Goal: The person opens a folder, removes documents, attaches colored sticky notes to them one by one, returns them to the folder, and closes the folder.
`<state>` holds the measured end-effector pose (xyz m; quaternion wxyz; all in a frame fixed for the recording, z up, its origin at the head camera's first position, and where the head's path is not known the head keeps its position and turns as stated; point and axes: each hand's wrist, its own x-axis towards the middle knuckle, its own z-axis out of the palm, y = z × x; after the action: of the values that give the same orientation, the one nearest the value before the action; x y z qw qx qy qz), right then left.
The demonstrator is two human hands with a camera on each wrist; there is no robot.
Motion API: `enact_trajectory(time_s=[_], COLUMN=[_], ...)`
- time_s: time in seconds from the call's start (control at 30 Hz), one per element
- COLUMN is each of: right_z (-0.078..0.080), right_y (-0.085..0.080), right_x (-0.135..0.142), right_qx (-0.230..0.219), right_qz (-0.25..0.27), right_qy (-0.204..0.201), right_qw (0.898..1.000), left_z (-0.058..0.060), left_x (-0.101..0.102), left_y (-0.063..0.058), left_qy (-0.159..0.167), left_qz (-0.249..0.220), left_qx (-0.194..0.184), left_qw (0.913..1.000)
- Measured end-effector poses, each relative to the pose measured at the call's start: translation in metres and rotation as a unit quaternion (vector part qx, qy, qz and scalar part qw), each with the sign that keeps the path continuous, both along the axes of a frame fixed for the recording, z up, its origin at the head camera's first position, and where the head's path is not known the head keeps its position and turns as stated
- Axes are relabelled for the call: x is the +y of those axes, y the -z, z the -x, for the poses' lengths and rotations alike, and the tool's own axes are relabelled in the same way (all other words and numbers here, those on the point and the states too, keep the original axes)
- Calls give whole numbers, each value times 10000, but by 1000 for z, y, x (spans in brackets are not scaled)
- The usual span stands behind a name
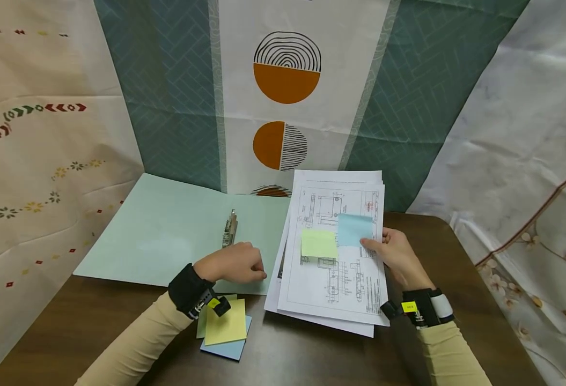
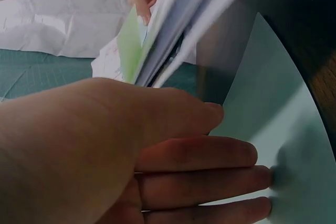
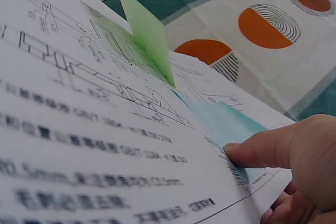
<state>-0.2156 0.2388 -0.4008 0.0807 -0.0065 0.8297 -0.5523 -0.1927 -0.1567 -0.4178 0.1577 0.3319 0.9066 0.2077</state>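
My right hand (image 1: pixel 401 257) pinches the right edge of a stack of printed drawing sheets (image 1: pixel 311 292), thumb on top, the other fingers mostly hidden behind. The thumb lies at the lower corner of a blue sticky note (image 1: pixel 355 229) on the top sheet. Left of that note is a green sticky note (image 1: pixel 318 244), standing up from the paper in the right wrist view. My left hand (image 1: pixel 232 262) is low over the pale green folder (image 1: pixel 167 225), left of the sheets. Its fingers are loosely bent and hold nothing, fingertips close to the folder in the left wrist view.
A metal-clipped pen (image 1: pixel 229 228) lies on the folder beyond my left hand. Loose yellow, green and blue sticky notes (image 1: pixel 226 324) overlap on the brown table (image 1: pixel 307 359) below my left wrist. Patterned cloth (image 1: pixel 283 145) hangs behind and at both sides.
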Motion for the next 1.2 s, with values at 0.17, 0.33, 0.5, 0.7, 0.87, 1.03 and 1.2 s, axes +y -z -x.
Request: enact_trajectory(time_s=[0.17, 0.33, 0.5, 0.7, 0.87, 1.03, 1.2], right_z=[1, 2, 2, 1, 1, 0, -1], right_y=[-2, -3, -5, -2, 0, -1, -1], right_x=[1, 2, 3, 5, 5, 4, 5], right_qx=[-101, -162, -172, -234, -217, -204, -232], right_qz=[86, 115, 140, 176, 154, 123, 117], right_qy=[106, 216, 263, 323, 348, 388, 410], right_qw=[9999, 9996, 9994, 9990, 9990, 9990, 9988], left_z=[4, 5, 5, 11, 16, 19, 20], left_x=[-3, -13, -30, -60, -80, -97, -110], left_y=[-1, -16, -30, -27, -23, -22, -18], left_qy=[-85, -426, -1240, -2513, -2871, -2966, -3139], left_qz=[3, -261, -393, -115, 111, 467, 829], left_qx=[143, 802, 1554, 1671, 1514, 1069, 644], left_qw=[9999, 9955, 9792, 9533, 9458, 9479, 9436])
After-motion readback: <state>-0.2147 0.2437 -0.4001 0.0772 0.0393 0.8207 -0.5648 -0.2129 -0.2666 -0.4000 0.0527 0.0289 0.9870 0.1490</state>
